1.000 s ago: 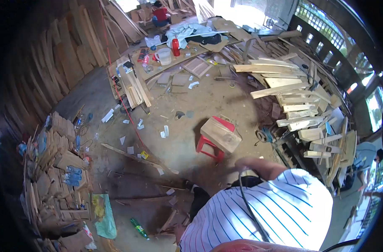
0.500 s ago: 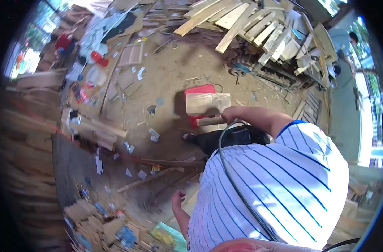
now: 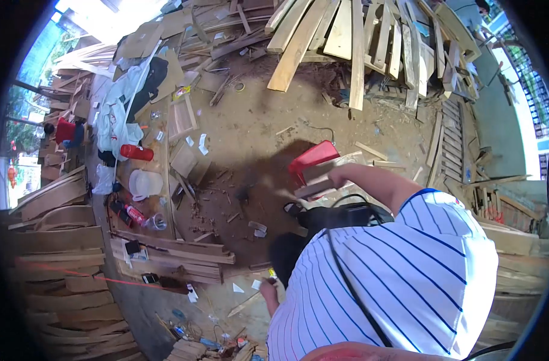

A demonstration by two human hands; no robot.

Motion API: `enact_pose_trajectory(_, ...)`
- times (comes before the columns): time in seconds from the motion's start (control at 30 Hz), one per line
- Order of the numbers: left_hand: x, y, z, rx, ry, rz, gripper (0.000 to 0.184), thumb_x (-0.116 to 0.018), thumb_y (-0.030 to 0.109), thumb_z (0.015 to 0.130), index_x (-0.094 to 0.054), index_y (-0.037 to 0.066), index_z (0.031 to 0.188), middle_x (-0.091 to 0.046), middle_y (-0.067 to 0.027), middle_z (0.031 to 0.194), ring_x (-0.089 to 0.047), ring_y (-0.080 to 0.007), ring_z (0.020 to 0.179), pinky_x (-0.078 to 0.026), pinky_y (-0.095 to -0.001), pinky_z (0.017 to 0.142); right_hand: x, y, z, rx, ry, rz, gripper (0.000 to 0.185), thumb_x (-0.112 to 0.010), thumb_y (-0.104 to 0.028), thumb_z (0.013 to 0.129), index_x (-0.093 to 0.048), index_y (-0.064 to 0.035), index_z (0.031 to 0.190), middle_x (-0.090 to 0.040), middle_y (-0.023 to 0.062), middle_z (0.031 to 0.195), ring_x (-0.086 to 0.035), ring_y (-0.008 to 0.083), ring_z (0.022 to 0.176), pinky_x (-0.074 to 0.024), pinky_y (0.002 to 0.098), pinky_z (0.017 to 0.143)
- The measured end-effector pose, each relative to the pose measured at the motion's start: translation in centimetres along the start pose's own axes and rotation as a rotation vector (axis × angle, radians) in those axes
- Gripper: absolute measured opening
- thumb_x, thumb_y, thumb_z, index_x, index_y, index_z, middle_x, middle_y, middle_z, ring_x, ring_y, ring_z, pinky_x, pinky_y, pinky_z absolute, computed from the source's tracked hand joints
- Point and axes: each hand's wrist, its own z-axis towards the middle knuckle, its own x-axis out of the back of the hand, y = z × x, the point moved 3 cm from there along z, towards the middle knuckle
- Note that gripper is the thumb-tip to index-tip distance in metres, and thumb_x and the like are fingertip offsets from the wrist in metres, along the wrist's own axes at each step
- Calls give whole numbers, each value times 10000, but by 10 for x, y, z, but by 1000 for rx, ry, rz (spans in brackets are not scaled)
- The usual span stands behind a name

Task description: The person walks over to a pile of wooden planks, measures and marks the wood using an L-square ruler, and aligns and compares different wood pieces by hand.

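My right hand (image 3: pixel 339 175) grips a short wooden board (image 3: pixel 325 170). A thicker wooden edge (image 3: pixel 313 191) shows just below it, and I cannot tell whether this is a second piece. Partly behind the wood is a red plastic stool (image 3: pixel 313 157) on the dirt floor. My left hand (image 3: pixel 268 289) hangs low at my side, fingers loosely bent and slightly apart, with nothing visible in it. White scraps (image 3: pixel 238 288) lie on the floor near it. A dark cable runs down over my striped shirt (image 3: pixel 383 283).
Long planks (image 3: pixel 304 45) are piled at the back. A stack of wooden strips (image 3: pixel 178 256) lies to the left, near a white bucket (image 3: pixel 145 184) and a red cylinder (image 3: pixel 136 152). Curved wooden pieces (image 3: pixel 64 256) are heaped at far left. An orange cord (image 3: pixel 115 281) crosses the floor.
My view has turned, so the bucket and strip stack appear farther right. The board in my right hand has tilted and sits lower, closer to me. My left hand has shifted slightly.
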Motion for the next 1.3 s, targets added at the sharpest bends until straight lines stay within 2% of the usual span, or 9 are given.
enact_pose_trajectory(0.03,-2,-22,31,379,132,-764,420,-385,283,1083,-706,16,1035,-704,-123,756,-688,-228,672,-568,-355,646,27,-18,-11,35,100,-7,324,-775,-267,708,-758,-65,961,-754,168,959,-720,338,916,-546,468,818)
enact_pose_trajectory(0.07,19,-3,47,366,164,-785,414,-387,264,1073,-710,10,1018,-703,-112,749,-681,-214,669,-561,-342,645,55,-36,-26,69,206,-10,315,-764,-258,709,-736,-63,954,-745,169,940,-715,350,919,-541,475,811)
enact_pose_trajectory(0.33,125,44,215,87,-314,158,685,-448,515,1073,-715,-38,770,-701,-137,659,-707,-263,649,-561,-397,671,198,-133,-138,158,633,248,327,-752,-330,752,-678,-51,906,-715,186,898,-686,400,893,-525,496,783)
enact_pose_trajectory(0.73,244,38,413,-43,-103,-423,709,-364,601,1074,-717,1,946,-672,-99,726,-669,-221,646,-551,-341,572,382,-226,-114,-237,619,186,522,-724,-512,849,-719,-36,1062,-736,217,1007,-703,409,1006,-557,501,901)
enact_pose_trajectory(0.8,254,53,424,-656,-754,-1234,702,-356,574,1080,-729,-15,1002,-707,-128,790,-684,-229,692,-553,-360,596,406,-235,-126,-258,630,216,535,-723,-508,851,-705,-33,1097,-733,224,1007,-702,414,1000,-556,503,899)
enact_pose_trajectory(0.83,252,52,436,-645,-779,-1228,702,-356,574,1080,-729,-15,1002,-707,-128,790,-684,-229,692,-553,-360,596,417,-238,-133,-251,716,256,543,-709,-472,873,-650,-13,1159,-724,249,1000,-696,433,989,-553,510,886)
enact_pose_trajectory(0.9,245,31,463,378,-720,-198,701,-351,561,1082,-728,-30,1091,-737,-162,861,-694,-240,737,-549,-379,627,427,-231,-137,-262,803,326,558,-696,-436,896,-596,6,1222,-716,274,993,-690,452,978,-551,516,873)
enact_pose_trajectory(1.13,282,157,577,159,-727,47,674,-371,565,1077,-719,-9,1127,-756,-155,903,-711,-251,744,-547,-393,627,467,-135,-165,-339,1227,783,551,-678,-411,936,-487,23,1215,-682,313,937,-661,506,926,-527,522,815)
enact_pose_trajectory(1.3,320,309,665,-250,-548,216,509,-457,456,1090,-698,8,1078,-744,-125,870,-705,-204,690,-530,-359,587,501,-10,-170,-790,1440,984,519,-661,-356,951,-466,13,1260,-698,304,971,-690,469,929,-537,516,825)
